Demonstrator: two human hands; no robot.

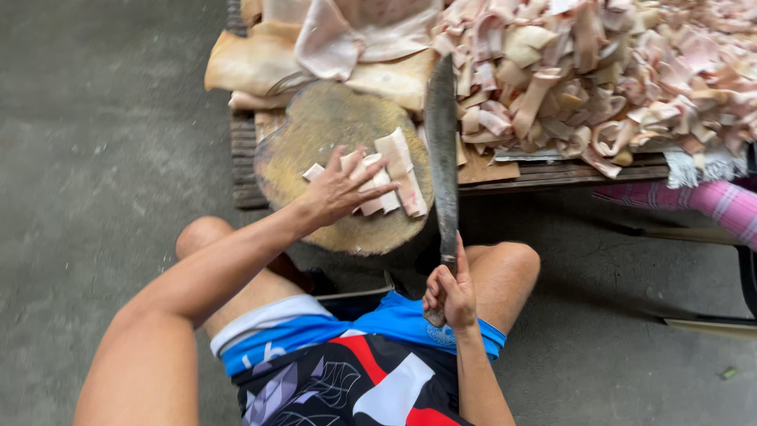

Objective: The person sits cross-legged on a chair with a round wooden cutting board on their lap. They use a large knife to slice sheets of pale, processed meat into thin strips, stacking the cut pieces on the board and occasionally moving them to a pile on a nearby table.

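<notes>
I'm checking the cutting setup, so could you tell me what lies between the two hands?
In the head view, only bare round chopping block and a knee separate left hand from right hand.

Light: even, soft daylight, moderately bright.
Shadows: faint, diffuse, darkest under the counter [552,175].
Glare: none.
Blur: slight motion smear overall, stronger toward upper right.
Edges: mild wide-angle stretch.

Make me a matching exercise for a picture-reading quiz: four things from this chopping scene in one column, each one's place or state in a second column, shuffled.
Things:
1. left hand
2. right hand
3. round chopping block
4. heap of cut strips

Places or states:
A. piled on the wooden platform, to the right
B. pressing down on pale meat strips
C. gripping the handle of the long knife
D. lying under the strips being held

Pairs: 1-B, 2-C, 3-D, 4-A
</notes>
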